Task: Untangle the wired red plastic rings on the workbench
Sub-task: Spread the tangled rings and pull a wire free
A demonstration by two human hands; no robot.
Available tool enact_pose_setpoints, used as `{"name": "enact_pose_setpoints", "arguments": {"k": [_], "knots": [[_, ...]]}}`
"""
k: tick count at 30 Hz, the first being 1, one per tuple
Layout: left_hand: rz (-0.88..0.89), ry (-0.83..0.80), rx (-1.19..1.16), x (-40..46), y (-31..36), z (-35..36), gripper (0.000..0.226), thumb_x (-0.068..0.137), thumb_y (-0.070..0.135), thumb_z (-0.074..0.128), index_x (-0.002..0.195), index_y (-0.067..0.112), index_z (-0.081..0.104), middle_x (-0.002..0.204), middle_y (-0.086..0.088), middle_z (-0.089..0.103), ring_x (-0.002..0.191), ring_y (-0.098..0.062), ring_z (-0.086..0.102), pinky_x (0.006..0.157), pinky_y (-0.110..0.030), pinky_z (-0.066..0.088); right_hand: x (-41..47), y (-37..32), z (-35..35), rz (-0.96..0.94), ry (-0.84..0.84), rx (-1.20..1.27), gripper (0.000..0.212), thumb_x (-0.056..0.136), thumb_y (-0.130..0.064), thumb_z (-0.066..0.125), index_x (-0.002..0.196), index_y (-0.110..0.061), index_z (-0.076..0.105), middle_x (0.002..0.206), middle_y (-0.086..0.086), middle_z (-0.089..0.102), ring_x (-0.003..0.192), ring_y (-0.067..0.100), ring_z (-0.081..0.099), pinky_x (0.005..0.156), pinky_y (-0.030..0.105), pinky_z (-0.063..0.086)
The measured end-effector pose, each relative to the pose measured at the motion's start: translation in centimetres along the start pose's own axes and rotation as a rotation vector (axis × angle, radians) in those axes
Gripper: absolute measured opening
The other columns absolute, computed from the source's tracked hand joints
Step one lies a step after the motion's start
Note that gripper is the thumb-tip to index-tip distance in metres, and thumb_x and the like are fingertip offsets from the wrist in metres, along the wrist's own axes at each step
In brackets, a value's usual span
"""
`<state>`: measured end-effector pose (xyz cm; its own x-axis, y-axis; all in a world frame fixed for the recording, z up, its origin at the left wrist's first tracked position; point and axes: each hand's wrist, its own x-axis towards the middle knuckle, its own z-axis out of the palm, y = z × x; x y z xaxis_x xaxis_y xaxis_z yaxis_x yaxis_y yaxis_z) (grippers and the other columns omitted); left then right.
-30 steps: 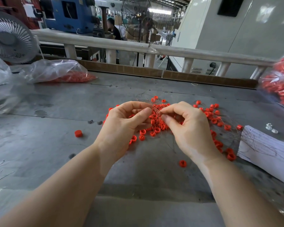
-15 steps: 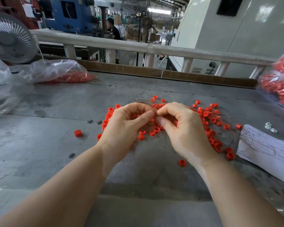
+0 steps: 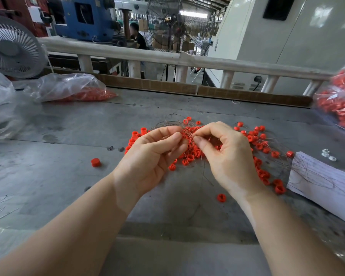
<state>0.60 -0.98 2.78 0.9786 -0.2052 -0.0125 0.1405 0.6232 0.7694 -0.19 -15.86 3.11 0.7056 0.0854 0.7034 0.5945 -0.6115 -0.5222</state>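
Teasing wires from the red tangle

Pinching thin wire strands, left hand (image 3: 147, 156) and right hand (image 3: 230, 156) hover over the rings (image 3: 189, 156) on the worktop (image 3: 68, 176). Rings look light, wires springy, likely snagging; grip strands near knots

Matt red plastic on dull grey metal.
Smooth plastic rings (image 3: 190, 157) strung on thin bare wires (image 3: 167, 124); scuffed, stained metal workbench (image 3: 68, 176); glossy crinkled clear plastic bag (image 3: 68, 86); creased white paper sheet (image 3: 323, 180).
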Motion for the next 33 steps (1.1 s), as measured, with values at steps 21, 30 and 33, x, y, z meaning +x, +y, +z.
{"name": "enact_pose_setpoints", "arguments": {"k": [21, 30, 33], "knots": [[-0.101, -0.068, -0.049, -0.05, 0.13, 0.11, 0.018, 0.069, 0.005, 0.059, 0.072, 0.009, 0.077, 0.072, -0.008, 0.07, 0.066, -0.011, 0.069, 0.058, -0.018, 0.055, 0.12, -0.32, -0.02, 0.037, -0.018, 0.069, 0.007, 0.088, -0.005, 0.061, 0.087, -0.007, 0.068, 0.078, -0.002, 0.067, 0.076, 0.007, 0.06, 0.07, 0.016, 0.046], [-0.112, -0.078, -0.049, -0.21, 0.25, 0.17, 0.02, 0.068, 0.005, 0.058, 0.072, 0.011, 0.077, 0.068, -0.007, 0.067, 0.062, -0.011, 0.068, 0.058, -0.02, 0.056, 0.21, -0.25, -0.07, 0.007, 0.003, 0.006, 0.015, 0.088, 0.002, 0.058, 0.092, -0.008, 0.07, 0.086, 0.0, 0.065, 0.085, 0.005, 0.056, 0.077, 0.007, 0.04], [-0.114, -0.085, -0.06, -0.2, 0.25, 0.12, 0.021, 0.069, 0.005, 0.058, 0.073, 0.01, 0.077, 0.068, -0.008, 0.067, 0.063, -0.011, 0.068, 0.058, -0.019, 0.056, 0.21, -0.23, -0.09, 0.001, 0.007, 0.004, 0.015, 0.088, 0.002, 0.058, 0.092, -0.008, 0.07, 0.085, -0.003, 0.062, 0.084, 0.004, 0.056, 0.077, 0.006, 0.039]]}}
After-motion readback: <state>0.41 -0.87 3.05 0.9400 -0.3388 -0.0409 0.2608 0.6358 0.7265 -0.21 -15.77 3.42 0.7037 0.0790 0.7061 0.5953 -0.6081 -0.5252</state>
